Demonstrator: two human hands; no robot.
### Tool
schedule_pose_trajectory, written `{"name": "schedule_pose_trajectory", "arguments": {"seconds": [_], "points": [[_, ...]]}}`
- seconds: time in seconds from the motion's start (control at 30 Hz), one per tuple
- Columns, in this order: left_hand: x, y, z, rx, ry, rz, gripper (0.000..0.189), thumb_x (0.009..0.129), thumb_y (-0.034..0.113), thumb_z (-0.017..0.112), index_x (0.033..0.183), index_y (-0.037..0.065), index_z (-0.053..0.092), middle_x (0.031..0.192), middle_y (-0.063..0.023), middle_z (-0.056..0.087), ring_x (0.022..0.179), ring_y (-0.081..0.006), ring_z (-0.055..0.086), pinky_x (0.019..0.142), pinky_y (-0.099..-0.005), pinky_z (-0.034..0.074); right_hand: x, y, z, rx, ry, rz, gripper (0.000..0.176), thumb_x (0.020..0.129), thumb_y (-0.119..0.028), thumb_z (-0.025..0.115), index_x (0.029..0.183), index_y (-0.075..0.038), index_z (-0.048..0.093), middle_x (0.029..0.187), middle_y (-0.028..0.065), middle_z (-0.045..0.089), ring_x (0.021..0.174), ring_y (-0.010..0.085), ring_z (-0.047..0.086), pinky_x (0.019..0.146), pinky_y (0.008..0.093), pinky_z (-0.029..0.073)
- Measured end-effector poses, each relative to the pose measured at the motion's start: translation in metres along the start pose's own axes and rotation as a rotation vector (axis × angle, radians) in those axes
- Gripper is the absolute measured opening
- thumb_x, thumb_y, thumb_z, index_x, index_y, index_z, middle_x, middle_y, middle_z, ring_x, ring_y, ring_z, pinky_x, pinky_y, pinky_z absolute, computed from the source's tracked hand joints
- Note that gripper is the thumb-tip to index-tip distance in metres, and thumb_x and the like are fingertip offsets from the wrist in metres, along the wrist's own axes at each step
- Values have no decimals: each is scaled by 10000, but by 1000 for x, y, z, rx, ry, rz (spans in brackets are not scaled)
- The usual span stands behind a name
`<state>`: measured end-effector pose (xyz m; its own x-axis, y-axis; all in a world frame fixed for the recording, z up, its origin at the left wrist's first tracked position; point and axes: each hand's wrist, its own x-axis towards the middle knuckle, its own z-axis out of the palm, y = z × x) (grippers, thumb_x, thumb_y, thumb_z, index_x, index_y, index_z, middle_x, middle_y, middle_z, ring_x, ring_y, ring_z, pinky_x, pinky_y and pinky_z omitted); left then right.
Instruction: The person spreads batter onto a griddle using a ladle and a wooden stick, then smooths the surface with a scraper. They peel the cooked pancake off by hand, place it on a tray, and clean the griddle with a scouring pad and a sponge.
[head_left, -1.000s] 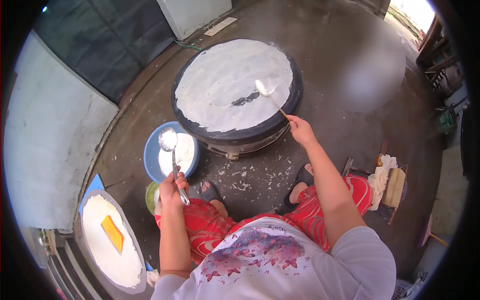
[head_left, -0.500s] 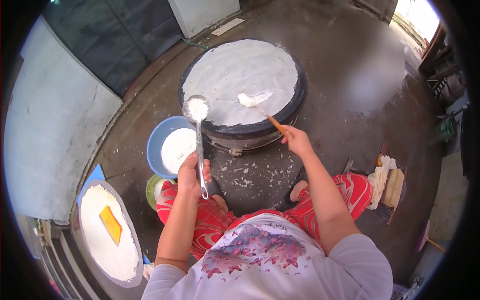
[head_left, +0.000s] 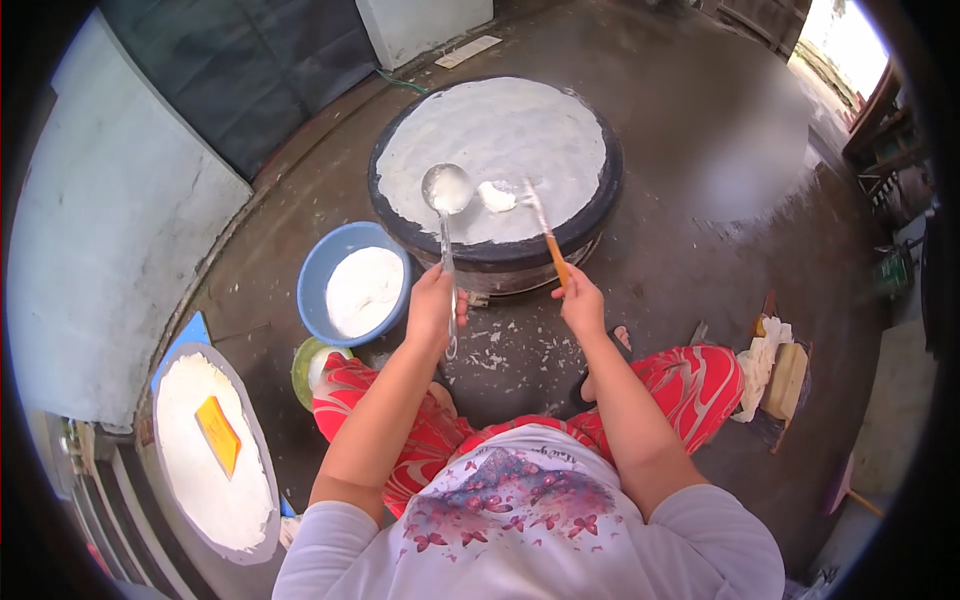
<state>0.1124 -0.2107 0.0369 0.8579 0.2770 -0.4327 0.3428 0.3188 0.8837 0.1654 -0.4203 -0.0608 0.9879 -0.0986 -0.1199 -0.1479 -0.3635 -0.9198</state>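
Observation:
My left hand (head_left: pixel 431 312) is closed around the handle of a metal ladle (head_left: pixel 447 190). Its bowl holds white batter and hangs over the near part of a round griddle (head_left: pixel 612 180). A thin white sheet of batter (head_left: pixel 500 130) covers most of the griddle's top. In my right hand (head_left: pixel 583 303) is a spatula with an orange-brown wooden handle (head_left: pixel 555 256); its white-smeared blade touches or hovers just above the sheet. Between ladle and spatula lies a thick white dollop (head_left: pixel 497 196).
A blue basin (head_left: pixel 307 300) of white batter stands left of the griddle, beside a green bowl (head_left: pixel 302 375). Farther left is an oval tray (head_left: pixel 263 548) of white material with a yellow scraper (head_left: pixel 219 436). Wood and crumpled paper (head_left: pixel 765 365) lie to the right.
My left hand has moved forward and right, bringing the ladle from the griddle's left edge over the sheet. The spatula has turned more upright, and its blade is now right of the dollop.

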Motion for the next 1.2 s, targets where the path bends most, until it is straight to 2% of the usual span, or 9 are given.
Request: {"name": "schedule_pose_trajectory", "arguments": {"seconds": [0.33, 0.43, 0.47, 0.6, 0.7, 0.8, 0.87, 1.07, 1.2], "points": [[26, -8, 27, 160, 125, -81, 234, 915, 157, 361, 1050, -12, 452, 682, -85, 483, 452, -129, 427, 370, -259, 377, -27, -33, 48, 193, -219, 128, 333, 905, -109, 422, 1220, -142, 525, 595, 41, 567, 484, 102, 514, 483, 259, 433], [27, 14, -17, -875, -258, -477, 301, 920, 159, 375, 1118, -61, 434, 751, -75, 491, 522, -105, 434, 412, -223, 376, -18, -30, 27, 164, -151, -176, 313, 933, -153, 411, 1223, -151, 528, 608, -2, 519, 459, 48, 450, 409, 219, 395], [25, 14, -26, -881, -254, -477, 301, 920, 159, 375, 1118, -61, 434, 751, -75, 491, 522, -105, 434, 412, -223, 376, -16, -37, 20, 220, -117, -188, 312, 934, -158, 412, 1223, -150, 527, 611, -8, 511, 466, 40, 445, 411, 215, 393], [-1, 36, -40, -1326, -535, -565, 334, 917, 132, 371, 1166, -84, 422, 746, -53, 470, 497, -81, 397, 403, -207, 364, 16, -12, 4, -125, 239, -133, 324, 922, -258, 402, 1192, -130, 526, 899, 163, 641, 820, 308, 622, 696, 383, 480], [-16, 56, -58, -1316, -625, -485, 355, 908, 113, 383, 1209, -77, 394, 737, -41, 447, 509, -71, 399, 407, -201, 363, -8, 5, 31, -297, -2, -249, 354, 898, -292, 406, 1206, -149, 507, 955, 210, 602, 868, 373, 589, 712, 444, 470], [-24, 69, -94, -1111, -487, -351, 346, 908, 114, 385, 1206, -63, 400, 738, -46, 450, 510, -71, 399, 400, -194, 346, -40, -12, 52, -171, -580, -276, 315, 853, -280, 495, 1123, -150, 594, 1000, 160, 616, 930, 306, 597, 823, 331, 455], [-30, 71, -124, -969, -326, -296, 328, 908, 120, 390, 1185, -54, 416, 736, -51, 456, 500, -75, 397, 384, -197, 335, -36, -16, 50, -125, -593, -299, 329, 849, -270, 512, 1132, -121, 585, 1017, 165, 616, 933, 290, 603, 822, 317, 451], [-29, 29, -216, -755, 130, -322, 210, 915, 142, 376, 1010, -37, 432, 728, -84, 469, 484, -86, 404, 368, -193, 345, 39, 30, 6, -28, 286, -6, 281, 877, -127, 427, 1094, -38, 581, 1034, 188, 610, 947, 286, 598, 790, 332, 461], [16, -19, -256, -796, 301, -424, 206, 912, 142, 367, 967, -48, 423, 719, -80, 469, 486, -92, 409, 367, -202, 357, -19, 13, 63, -57, -327, -464, 289, 856, -222, 489, 1110, -136, 597, 880, 174, 634, 875, 289, 619, 758, 355, 466]]}}
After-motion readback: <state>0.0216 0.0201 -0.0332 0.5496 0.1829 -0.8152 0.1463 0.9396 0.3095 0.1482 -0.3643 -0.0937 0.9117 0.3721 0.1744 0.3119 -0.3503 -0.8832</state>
